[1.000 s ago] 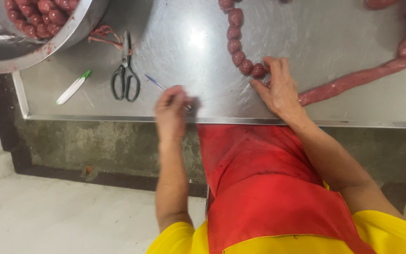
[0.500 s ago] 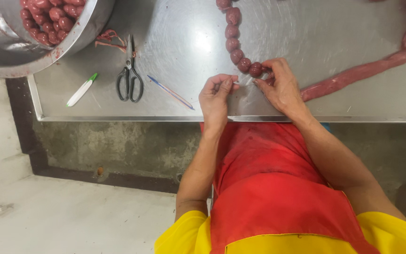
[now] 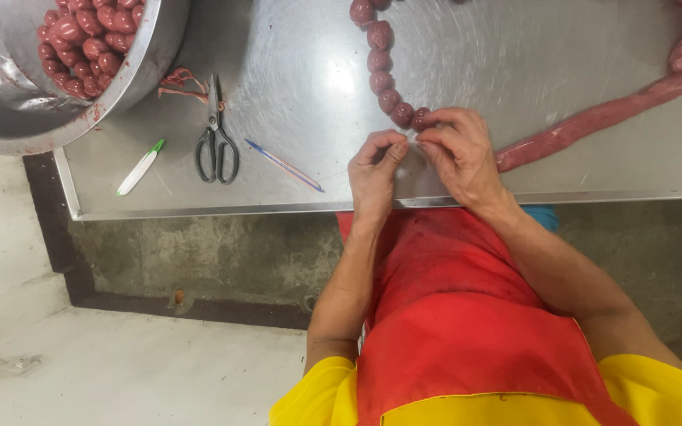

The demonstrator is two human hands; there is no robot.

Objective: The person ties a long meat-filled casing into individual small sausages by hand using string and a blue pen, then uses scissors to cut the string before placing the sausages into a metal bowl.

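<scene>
Head cam, looking down on steel table (image 3: 515, 63) w/ person in red apron (image 3: 467, 315) over yellow shirt (image 3: 672, 394) standing at its near edge. Both hands meet at the near end of a chain of small round sausage links (image 3: 380, 59), which runs from the table's far edge down toward the person. Right hand (image 3: 463, 158) lies over the spot where the last link (image 3: 421, 118) joins the long unlinked sausage (image 3: 593, 122); its fingertips are closed together on the casing just by that link, thumb below. Left hand (image 3: 372, 170) sits just beside, touching the right at the fingertips; fingers curled in, thumb and forefinger pinched together at the same spot. What the left pinches is too small to tell, poss. string or casing. Unlinked sausage emerges from under the right hand and runs right and away to the table's far right corner, lying flat on the steel. To the left of the hands, well apart: thin blue-and-pink stick (image 3: 284, 164) lying slantwise, then black-handled scissors (image 3: 215, 138) w/ blades pointing away, a tangle of reddish string (image 3: 183, 83) by the blade tips, then white pen w/ green cap (image 3: 140, 167) near the table's left edge. Far left corner: large metal bowl (image 3: 33, 110), partly overhanging the table, holding a heap of tied-off links (image 3: 84, 39). Below the table: concrete wall and floor.
</scene>
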